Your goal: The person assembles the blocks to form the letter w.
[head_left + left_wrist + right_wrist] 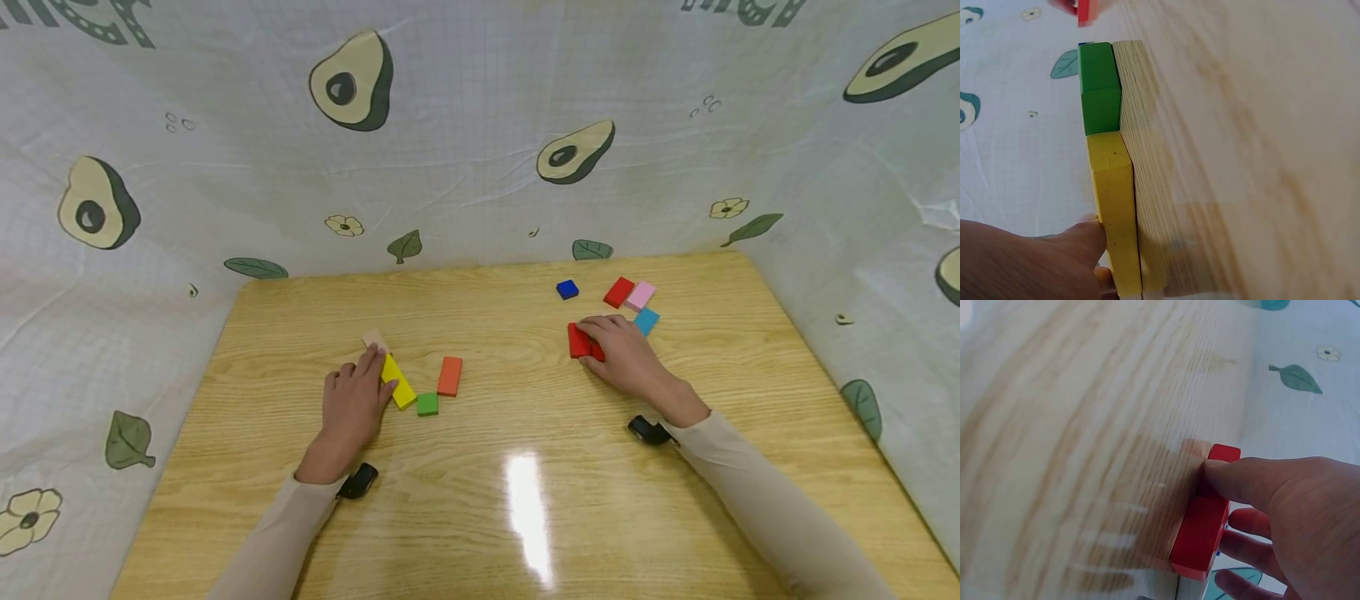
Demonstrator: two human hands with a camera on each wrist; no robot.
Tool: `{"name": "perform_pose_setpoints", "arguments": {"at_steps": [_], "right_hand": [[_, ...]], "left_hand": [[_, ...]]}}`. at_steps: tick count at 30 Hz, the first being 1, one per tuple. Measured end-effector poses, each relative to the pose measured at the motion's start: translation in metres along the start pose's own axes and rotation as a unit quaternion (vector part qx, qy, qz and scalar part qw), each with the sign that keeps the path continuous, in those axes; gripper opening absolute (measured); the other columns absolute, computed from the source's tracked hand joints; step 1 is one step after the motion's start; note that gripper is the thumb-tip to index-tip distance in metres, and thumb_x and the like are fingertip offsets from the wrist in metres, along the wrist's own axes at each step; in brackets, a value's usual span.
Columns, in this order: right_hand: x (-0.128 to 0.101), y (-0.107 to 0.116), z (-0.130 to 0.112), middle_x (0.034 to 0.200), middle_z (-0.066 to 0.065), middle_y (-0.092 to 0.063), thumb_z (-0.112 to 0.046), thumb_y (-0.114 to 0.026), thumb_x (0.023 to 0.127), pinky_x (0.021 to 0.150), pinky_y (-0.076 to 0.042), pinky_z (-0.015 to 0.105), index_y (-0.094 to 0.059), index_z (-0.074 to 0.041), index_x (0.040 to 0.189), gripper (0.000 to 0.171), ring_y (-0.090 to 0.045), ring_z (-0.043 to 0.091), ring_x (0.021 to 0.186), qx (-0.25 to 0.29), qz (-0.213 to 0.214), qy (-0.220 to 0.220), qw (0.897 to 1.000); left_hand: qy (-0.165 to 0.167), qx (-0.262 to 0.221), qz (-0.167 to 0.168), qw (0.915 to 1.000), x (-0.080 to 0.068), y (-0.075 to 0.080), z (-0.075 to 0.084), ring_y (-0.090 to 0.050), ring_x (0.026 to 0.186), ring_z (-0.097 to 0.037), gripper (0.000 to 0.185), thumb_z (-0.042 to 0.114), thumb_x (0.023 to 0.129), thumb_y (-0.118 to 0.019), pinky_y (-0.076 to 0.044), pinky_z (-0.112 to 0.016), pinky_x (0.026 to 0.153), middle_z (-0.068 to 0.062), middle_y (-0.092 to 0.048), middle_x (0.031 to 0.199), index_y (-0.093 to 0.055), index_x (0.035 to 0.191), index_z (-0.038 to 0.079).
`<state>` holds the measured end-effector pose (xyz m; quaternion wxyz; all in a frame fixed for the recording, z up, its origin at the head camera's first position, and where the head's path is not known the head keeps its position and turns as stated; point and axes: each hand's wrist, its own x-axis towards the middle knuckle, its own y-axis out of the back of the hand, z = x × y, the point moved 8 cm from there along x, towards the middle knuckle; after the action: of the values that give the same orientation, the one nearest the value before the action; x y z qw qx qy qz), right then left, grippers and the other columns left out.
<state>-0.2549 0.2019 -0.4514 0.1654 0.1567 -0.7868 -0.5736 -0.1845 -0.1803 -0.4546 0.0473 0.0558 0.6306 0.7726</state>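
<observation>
Nine blocks lay on the bench [525, 533]. Two were red: one [579, 340] under a hand, one [618, 292] near the back. There was one each of yellow [400, 385], green [427, 404], orange [450, 376], tan [374, 339], dark blue [567, 289], pink [641, 295] and light blue [647, 321]. Two hands showed.
</observation>
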Motion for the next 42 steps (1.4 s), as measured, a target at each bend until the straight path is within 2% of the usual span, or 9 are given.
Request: {"name": "perform_pose_setpoints", "arguments": {"at_steps": [20, 30, 42], "right_hand": [[0.001, 0.002, -0.009, 0.136, 0.024, -0.066, -0.022, -0.086, 0.091, 0.109, -0.043, 0.062, -0.066, 0.006, 0.137, 0.057, -0.056, 0.045, 0.129, -0.008, 0.003, 0.012, 1.0], [0.008, 0.007, -0.032, 0.138, 0.022, -0.066, -0.026, -0.085, 0.092, 0.112, -0.043, 0.059, -0.066, 0.004, 0.138, 0.058, -0.056, 0.043, 0.129, 0.002, 0.006, 0.029, 1.0], [0.029, 0.003, -0.06, 0.138, 0.02, -0.067, -0.026, -0.085, 0.092, 0.112, -0.043, 0.057, -0.067, 0.0, 0.14, 0.057, -0.055, 0.04, 0.13, 0.02, 0.009, 0.053, 0.998]], "left_hand": [[0.0, 0.004, 0.001, 1.0, -0.003, 0.0, -0.001, -0.052, 0.129, -0.049, 0.056, 0.026, 0.11, -0.059, -0.041, -0.066, 0.106, -0.022, -0.045, 0.161, -0.047, 0.156, -0.003], [0.001, 0.0, 0.004, 1.0, -0.002, 0.0, -0.001, -0.052, 0.129, -0.048, 0.056, 0.027, 0.11, -0.06, -0.04, -0.065, 0.106, -0.022, -0.046, 0.161, -0.048, 0.156, -0.003], [0.001, 0.001, -0.001, 1.0, 0.0, -0.001, 0.0, -0.051, 0.131, -0.048, 0.056, 0.027, 0.11, -0.059, -0.04, -0.066, 0.107, -0.021, -0.045, 0.162, -0.048, 0.156, -0.002]]}}
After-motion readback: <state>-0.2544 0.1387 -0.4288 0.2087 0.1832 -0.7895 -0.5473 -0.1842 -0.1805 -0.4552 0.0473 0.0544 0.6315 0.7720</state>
